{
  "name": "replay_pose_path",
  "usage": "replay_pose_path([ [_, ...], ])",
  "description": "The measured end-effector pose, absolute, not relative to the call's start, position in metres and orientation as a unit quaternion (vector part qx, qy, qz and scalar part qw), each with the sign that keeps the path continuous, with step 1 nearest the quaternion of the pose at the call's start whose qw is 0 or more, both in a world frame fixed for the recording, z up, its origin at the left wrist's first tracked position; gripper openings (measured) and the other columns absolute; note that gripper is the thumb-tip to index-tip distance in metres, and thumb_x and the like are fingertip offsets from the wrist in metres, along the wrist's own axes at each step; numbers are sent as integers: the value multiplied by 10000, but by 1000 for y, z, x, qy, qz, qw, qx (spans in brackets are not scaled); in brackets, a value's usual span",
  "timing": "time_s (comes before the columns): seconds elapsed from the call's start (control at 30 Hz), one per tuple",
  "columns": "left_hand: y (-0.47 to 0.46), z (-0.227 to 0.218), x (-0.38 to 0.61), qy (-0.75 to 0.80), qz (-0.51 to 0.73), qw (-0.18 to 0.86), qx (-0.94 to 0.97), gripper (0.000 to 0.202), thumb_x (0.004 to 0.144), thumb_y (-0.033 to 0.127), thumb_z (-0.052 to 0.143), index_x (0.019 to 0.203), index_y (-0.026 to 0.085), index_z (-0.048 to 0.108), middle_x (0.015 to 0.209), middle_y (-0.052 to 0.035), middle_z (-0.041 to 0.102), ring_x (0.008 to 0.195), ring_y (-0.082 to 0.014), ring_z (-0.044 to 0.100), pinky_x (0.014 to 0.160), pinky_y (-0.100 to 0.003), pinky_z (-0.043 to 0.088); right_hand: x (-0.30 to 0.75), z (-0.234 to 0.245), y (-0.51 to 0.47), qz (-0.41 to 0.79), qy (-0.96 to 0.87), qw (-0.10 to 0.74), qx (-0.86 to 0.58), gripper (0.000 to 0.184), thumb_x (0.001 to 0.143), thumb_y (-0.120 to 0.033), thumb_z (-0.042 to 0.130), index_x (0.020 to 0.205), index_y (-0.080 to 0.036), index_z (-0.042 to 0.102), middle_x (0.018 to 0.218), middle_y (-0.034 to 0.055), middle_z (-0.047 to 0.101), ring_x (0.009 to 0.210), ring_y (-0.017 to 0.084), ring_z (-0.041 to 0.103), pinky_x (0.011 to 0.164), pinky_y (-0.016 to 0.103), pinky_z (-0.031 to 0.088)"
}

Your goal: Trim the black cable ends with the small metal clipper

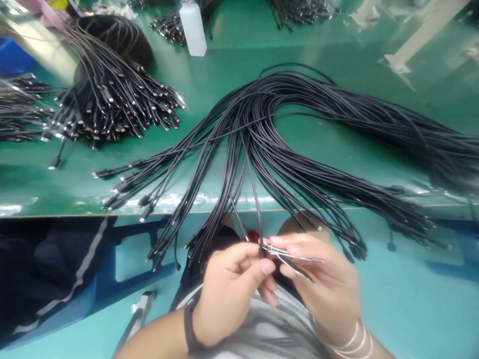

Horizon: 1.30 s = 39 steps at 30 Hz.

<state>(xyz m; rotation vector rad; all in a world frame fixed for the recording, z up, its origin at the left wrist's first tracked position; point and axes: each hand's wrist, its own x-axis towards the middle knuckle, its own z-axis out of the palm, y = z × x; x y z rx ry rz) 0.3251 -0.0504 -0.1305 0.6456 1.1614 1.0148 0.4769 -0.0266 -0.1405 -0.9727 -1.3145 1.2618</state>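
The thumb and forefinger of the left hand [234, 294] pinch a black cable [257, 204] near its end, just past the table's front edge. The right hand's [331, 284] fingers close on a small metal tool [295, 258], its tip right at that end; whether they touch, I cannot tell. The cable runs up into a big bundle of cables [307, 89] on the green table [228, 65]. Farther back stand a white bottle [193, 31] and, leftward, another pile of cables [116, 94].
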Motion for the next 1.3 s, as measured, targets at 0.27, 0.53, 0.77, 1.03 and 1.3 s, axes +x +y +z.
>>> replay_pose_path([
  [0.27,-53,-132,326,528,437,666,294,234,844,378,705,769,157,685,549,-7,680,441,-148,667,468,-202,505,471,-141,-27,550,-495,527,-418,347,815,-54,727,962,-368,755,968,-26,779,871,171,742,726,267,618],
  [0.53,-53,-139,328,554,416,647,318,244,845,408,695,793,172,664,547,4,663,431,-131,628,467,-210,489,470,-146,-21,667,-356,535,-377,160,825,-224,768,951,-314,728,968,5,778,894,237,753,745,379,636],
  [0.77,-57,-165,328,531,418,652,343,422,846,549,639,707,150,644,485,0,589,436,-106,530,490,-212,421,488,-125,2,579,-545,371,-480,104,819,-237,759,917,-272,750,944,18,765,872,204,730,776,306,597],
  [1.03,-38,-164,332,485,558,662,124,358,896,459,611,1075,148,603,893,-66,698,622,-144,682,486,-214,500,523,-121,23,83,-595,387,-700,235,854,-354,706,1056,-237,729,1185,86,714,1086,323,654,1002,513,458],
  [1.3,-34,-157,330,482,533,670,185,152,829,266,729,867,139,654,644,5,682,437,-66,582,443,-153,449,472,-126,-3,616,-399,462,-497,146,837,-270,750,960,-231,681,1019,65,764,985,252,722,795,342,604],
])
